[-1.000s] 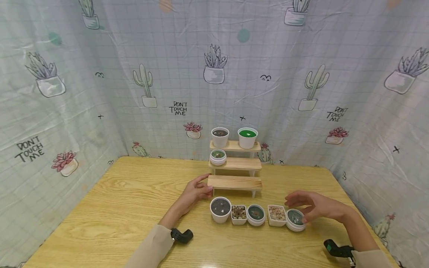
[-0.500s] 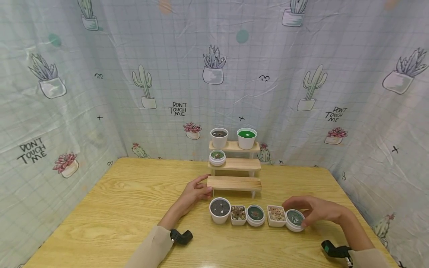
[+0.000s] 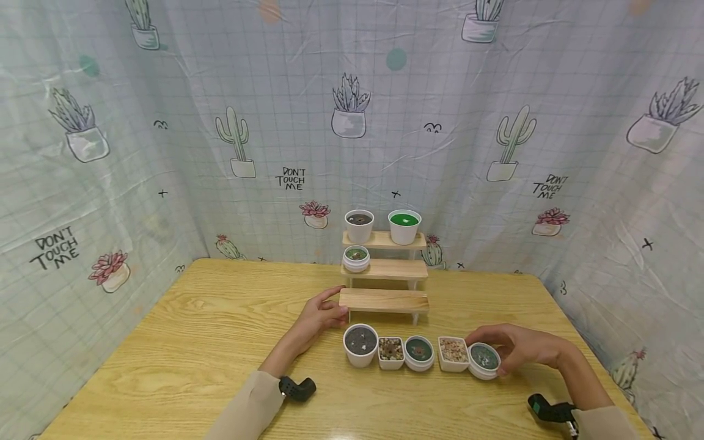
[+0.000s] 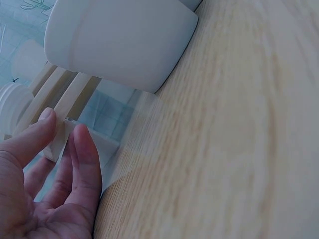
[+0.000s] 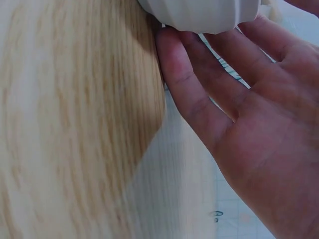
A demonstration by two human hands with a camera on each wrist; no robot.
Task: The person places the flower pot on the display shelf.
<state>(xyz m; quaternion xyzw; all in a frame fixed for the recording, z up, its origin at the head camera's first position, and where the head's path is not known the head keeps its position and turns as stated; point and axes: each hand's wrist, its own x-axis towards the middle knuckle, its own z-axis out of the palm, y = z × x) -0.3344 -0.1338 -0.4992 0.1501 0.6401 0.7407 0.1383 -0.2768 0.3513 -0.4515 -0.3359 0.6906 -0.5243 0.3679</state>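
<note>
A three-step wooden display stand (image 3: 385, 299) stands at the middle back of the table. My left hand (image 3: 318, 316) grips the left end of its lowest step, thumb on one side and fingers on the other, as the left wrist view shows. At the right end of a front row of pots, my right hand (image 3: 519, 349) holds a round white pot (image 3: 484, 362) with dark green filling. Its thumb lies at the pot's right side and the fingers reach behind it; in the right wrist view fingertips (image 5: 172, 45) touch the ribbed wall.
Left of that pot stand a square pebble pot (image 3: 453, 354), a round green pot (image 3: 419, 354), a small square pot (image 3: 391, 354) and a taller dark-filled pot (image 3: 360, 346). A ridged pot (image 3: 356, 259) and two cups, one green-filled (image 3: 404, 227), one grey-filled (image 3: 360, 227), occupy the upper steps.
My right hand has moved slightly left and down, closing its fingers and thumb about the round pot. My left hand stays on the stand. The pots have not moved.
</note>
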